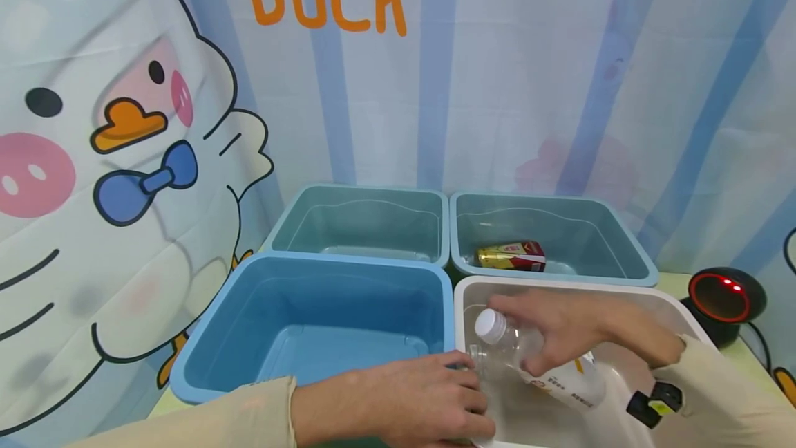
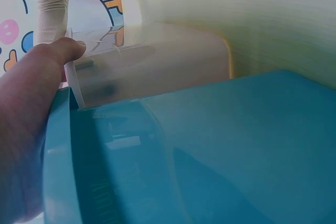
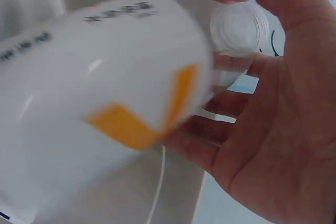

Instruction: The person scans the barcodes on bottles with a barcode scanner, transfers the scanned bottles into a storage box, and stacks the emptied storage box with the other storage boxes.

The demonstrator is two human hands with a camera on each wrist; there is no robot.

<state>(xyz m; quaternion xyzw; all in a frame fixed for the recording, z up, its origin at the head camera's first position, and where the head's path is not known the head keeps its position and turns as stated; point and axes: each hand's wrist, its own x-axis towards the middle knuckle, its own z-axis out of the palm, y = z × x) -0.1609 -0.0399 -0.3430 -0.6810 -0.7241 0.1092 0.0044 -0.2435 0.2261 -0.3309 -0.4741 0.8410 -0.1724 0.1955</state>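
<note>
My right hand (image 1: 572, 320) grips a clear plastic bottle (image 1: 575, 386) around its shoulder, inside the whitish bin (image 1: 459, 306). The bottle lies tilted, its white cap (image 1: 490, 325) toward the upper left. In the right wrist view, its white label (image 3: 105, 77) with orange marks fills the left half, beside my curved fingers. My left hand (image 1: 423, 399) reaches over the border between the blue bin (image 1: 354, 260) and the whitish bin, its fingers bent loosely downward. Close to its index fingertip shows a small clear ridged piece (image 1: 477, 358), partly hidden. Beside this hand runs the blue rim (image 2: 60, 150) in the left wrist view.
Two teal bins stand behind, left (image 1: 367, 189) and right (image 1: 560, 200). A gold and red can (image 1: 512, 256) lies in the right one. At the far right is a black device (image 1: 724, 296) with a red ring and a cable. A printed duck curtain (image 1: 497, 88) hangs behind.
</note>
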